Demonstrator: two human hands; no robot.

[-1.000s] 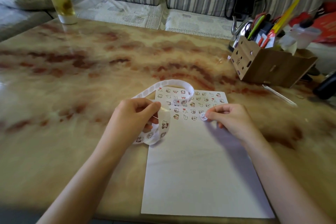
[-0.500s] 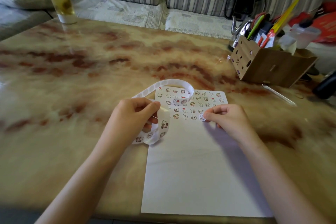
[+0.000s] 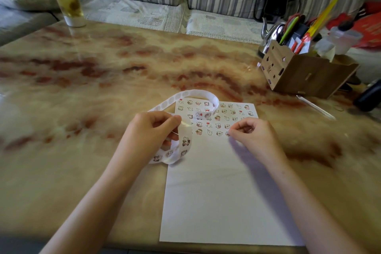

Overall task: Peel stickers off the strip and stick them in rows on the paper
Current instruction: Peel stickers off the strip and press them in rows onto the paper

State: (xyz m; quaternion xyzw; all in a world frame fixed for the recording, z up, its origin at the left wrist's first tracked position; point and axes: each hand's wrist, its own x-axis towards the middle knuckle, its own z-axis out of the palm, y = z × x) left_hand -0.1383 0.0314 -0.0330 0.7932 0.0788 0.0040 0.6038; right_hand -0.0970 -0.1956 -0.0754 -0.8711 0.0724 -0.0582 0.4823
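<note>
A white paper sheet (image 3: pixel 222 202) lies on the marble table in front of me. Rows of small cartoon stickers (image 3: pixel 224 112) fill its far end. My left hand (image 3: pixel 152 132) pinches the sticker strip (image 3: pixel 186 142). The strip loops away over the paper's top left corner and curls down below my fingers. My right hand (image 3: pixel 255 138) rests on the paper, thumb and forefinger pinched together on one sticker (image 3: pixel 227 134) at the right end of the lowest row. That sticker is mostly hidden under the fingertips.
A wooden desk organiser (image 3: pixel 299 72) full of pens stands at the far right, with a metal kettle (image 3: pixel 268 33) behind it. A clear stick (image 3: pixel 315 106) and a black object (image 3: pixel 369 97) lie near it. A glass with a drink (image 3: pixel 69 4) is far left.
My right fingertips have slid slightly left over the sticker, which now shows less. My left hand and the strip have barely moved.
</note>
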